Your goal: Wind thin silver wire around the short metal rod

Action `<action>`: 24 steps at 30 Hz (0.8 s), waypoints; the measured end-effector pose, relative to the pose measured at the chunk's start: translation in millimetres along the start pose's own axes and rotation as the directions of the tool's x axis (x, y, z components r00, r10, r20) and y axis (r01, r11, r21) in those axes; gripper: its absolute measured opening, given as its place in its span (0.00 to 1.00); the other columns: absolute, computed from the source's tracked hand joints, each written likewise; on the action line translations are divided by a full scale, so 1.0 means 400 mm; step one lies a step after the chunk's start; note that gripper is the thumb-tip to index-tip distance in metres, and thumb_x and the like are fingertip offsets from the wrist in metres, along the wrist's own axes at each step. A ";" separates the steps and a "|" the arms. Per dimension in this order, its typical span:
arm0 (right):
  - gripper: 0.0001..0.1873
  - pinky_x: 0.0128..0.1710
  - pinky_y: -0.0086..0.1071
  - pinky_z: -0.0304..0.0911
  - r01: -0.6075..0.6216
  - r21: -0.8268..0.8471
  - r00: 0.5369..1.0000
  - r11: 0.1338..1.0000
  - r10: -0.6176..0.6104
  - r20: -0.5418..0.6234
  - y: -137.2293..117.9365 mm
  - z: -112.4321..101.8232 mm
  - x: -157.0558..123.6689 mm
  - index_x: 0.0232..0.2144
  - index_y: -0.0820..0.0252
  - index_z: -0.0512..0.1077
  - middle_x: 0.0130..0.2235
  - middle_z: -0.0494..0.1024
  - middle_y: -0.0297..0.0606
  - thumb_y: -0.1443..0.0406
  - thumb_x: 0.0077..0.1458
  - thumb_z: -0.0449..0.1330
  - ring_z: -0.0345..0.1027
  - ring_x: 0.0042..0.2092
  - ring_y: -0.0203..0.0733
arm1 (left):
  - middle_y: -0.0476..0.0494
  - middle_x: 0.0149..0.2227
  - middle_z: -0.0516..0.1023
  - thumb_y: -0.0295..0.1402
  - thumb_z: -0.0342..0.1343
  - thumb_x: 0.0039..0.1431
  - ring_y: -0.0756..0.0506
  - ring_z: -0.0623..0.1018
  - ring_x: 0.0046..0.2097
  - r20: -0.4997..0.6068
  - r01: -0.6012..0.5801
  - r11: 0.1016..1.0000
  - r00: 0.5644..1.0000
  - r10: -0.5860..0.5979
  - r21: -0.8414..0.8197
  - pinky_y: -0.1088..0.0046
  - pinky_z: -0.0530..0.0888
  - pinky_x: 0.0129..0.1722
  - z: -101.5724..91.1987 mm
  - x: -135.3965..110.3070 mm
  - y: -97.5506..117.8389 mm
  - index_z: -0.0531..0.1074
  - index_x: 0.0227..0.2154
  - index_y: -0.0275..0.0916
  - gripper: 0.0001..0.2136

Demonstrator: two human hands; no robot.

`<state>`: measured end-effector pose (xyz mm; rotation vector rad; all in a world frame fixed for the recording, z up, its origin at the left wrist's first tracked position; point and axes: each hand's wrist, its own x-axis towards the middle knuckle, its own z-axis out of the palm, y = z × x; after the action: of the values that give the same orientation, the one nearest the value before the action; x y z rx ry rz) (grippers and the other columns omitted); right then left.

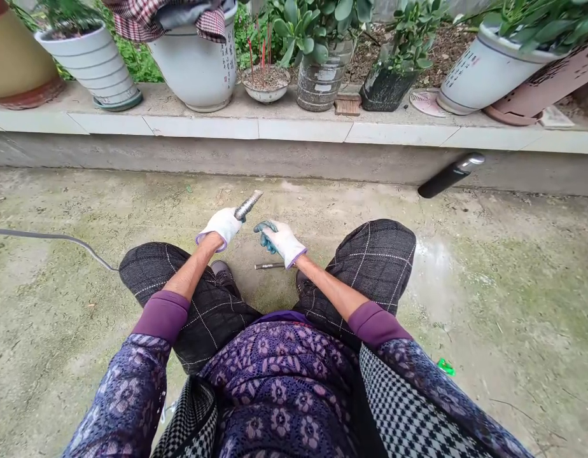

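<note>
The left hand (223,227) gripped a ridged, silvery rod (249,204) by its near part, above the concrete floor (513,254). It looked stiff and moderately heavy, its ridges likely aiding a mid-length hold. Whether the right hand (280,240), fingers curled, held anything was unclear.

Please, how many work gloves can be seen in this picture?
2: one glove on the left hand, another glove on the right hand.

Diffuse daylight casts faint shadows, and the outer edges look stretched.
</note>
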<state>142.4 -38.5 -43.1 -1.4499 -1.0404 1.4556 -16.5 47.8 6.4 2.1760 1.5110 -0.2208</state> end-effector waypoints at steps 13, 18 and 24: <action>0.10 0.31 0.28 0.57 0.404 -0.693 0.905 0.597 -0.371 0.208 -0.254 -0.127 0.039 0.31 0.62 0.79 0.26 0.74 0.32 0.63 0.57 0.60 0.63 0.29 0.34 | 0.30 0.42 0.83 0.28 0.46 0.67 0.34 0.83 0.45 -0.099 -0.084 0.863 0.983 0.153 0.498 0.60 0.76 0.45 -0.119 0.010 0.056 0.79 0.49 0.37 0.17; 0.05 0.26 0.26 0.57 0.360 -0.621 0.929 0.696 -0.327 0.172 -0.371 -0.205 0.137 0.28 0.62 0.77 0.23 0.72 0.30 0.67 0.53 0.61 0.61 0.25 0.32 | 0.36 0.37 0.83 0.30 0.49 0.65 0.37 0.83 0.39 -0.047 -0.195 0.852 0.967 0.249 0.486 0.64 0.76 0.40 -0.225 0.021 0.091 0.80 0.46 0.40 0.15; 0.07 0.17 0.24 0.55 0.225 -0.334 0.974 0.915 -0.203 0.101 -0.413 -0.220 0.188 0.32 0.63 0.75 0.23 0.72 0.31 0.67 0.57 0.58 0.61 0.20 0.31 | 0.46 0.32 0.80 0.34 0.54 0.61 0.48 0.77 0.30 -0.263 -0.271 0.923 0.944 0.198 -0.274 0.77 0.72 0.28 -0.271 0.089 0.087 0.79 0.49 0.38 0.16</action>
<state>229.1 87.5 88.5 -1.4776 -1.5044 1.2099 14.1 119.0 97.1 2.1545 1.2778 0.3400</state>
